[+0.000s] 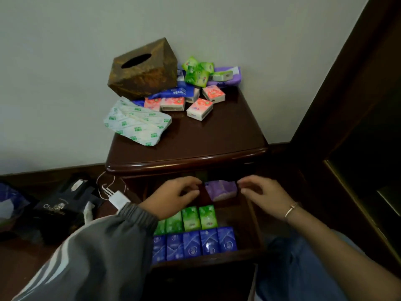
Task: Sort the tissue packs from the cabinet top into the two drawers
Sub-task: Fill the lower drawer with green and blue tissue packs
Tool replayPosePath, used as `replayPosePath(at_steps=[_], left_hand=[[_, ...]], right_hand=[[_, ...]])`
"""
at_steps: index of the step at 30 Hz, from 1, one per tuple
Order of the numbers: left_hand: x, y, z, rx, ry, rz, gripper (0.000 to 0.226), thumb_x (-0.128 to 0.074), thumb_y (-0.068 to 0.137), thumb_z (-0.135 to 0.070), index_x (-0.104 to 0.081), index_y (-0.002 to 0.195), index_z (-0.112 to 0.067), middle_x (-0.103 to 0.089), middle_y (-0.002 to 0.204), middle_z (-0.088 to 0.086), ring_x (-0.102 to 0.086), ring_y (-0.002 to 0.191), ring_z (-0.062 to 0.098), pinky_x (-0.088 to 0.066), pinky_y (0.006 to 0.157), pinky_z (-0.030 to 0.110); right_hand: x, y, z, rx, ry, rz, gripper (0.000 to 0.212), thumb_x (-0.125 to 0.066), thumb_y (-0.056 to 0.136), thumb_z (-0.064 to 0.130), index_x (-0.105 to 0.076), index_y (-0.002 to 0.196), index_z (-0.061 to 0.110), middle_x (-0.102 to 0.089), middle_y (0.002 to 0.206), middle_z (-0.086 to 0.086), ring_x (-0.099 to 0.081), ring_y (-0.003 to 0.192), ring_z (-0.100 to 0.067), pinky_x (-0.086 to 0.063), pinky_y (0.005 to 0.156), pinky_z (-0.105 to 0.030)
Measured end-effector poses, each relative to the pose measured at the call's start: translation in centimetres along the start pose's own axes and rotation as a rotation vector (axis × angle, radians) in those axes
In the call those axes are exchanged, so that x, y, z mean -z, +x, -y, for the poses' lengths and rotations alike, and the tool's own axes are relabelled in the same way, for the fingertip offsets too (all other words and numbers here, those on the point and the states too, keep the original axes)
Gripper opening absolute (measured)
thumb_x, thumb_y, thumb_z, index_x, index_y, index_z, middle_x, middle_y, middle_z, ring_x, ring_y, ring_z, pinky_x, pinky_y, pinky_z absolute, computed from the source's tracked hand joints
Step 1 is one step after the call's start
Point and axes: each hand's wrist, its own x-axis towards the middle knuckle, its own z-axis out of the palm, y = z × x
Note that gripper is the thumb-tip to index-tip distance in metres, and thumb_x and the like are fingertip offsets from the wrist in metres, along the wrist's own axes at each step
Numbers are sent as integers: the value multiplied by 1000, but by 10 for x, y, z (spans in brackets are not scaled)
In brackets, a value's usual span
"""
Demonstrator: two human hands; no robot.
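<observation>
The cabinet's upper drawer (208, 260) stands pulled out. In it lie a row of green tissue packs (191, 218) and, nearer me, a row of blue packs (195, 244). At its back sits a purple pack (221, 190). My left hand (175, 196) and my right hand (260, 194) pinch that pack by its two ends with curled fingers. On the cabinet top (217, 137) lie pink packs (199, 109), green packs (197, 71), a blue pack (173, 92), a long purple pack (227, 80) and a large white-and-green pack (136, 124).
A brown tissue box (143, 70) stands tilted at the back left of the cabinet top. A white charger with its cable (117, 199) and a dark bag (56, 210) lie on the floor to the left. Dark wooden furniture (358, 105) rises close on the right.
</observation>
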Motion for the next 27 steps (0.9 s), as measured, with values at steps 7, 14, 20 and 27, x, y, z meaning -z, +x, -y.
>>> replayPosePath(at_steps=[7, 14, 20, 27], left_hand=[[84, 37, -14, -41, 176, -382, 28, -54, 94, -21, -58, 121, -18, -62, 114, -2, -57, 104, 10, -44, 90, 25], [115, 137, -21, -128, 449, -487, 39, -55, 92, -24, -51, 129, -11, -54, 123, 9, -51, 112, 25, -43, 93, 38], [156, 250, -28, -166, 650, -489, 52, -55, 90, -33, -44, 136, -12, -46, 135, 11, -45, 121, 31, -41, 94, 44], [192, 341, -22, 15, 1069, -132, 100, -62, 73, -68, -20, 150, -21, -11, 158, 14, -5, 146, 37, -14, 113, 57]], right_hand=[[45, 121, 43, 165, -341, -377, 45, -61, 87, 24, -53, 128, 8, -50, 136, -14, -43, 129, -29, -31, 108, -33], [26, 209, 32, -121, -661, -126, 72, -27, 89, 63, -12, 150, 27, -6, 160, -1, -1, 147, -20, -7, 117, -47], [20, 212, 23, -87, -642, -208, 73, -23, 84, 67, -16, 148, 33, -12, 159, 2, -5, 147, -18, -7, 116, -46], [18, 209, 26, -94, -625, -238, 72, -26, 82, 67, -16, 147, 36, -13, 159, 4, -6, 147, -16, -7, 115, -45]])
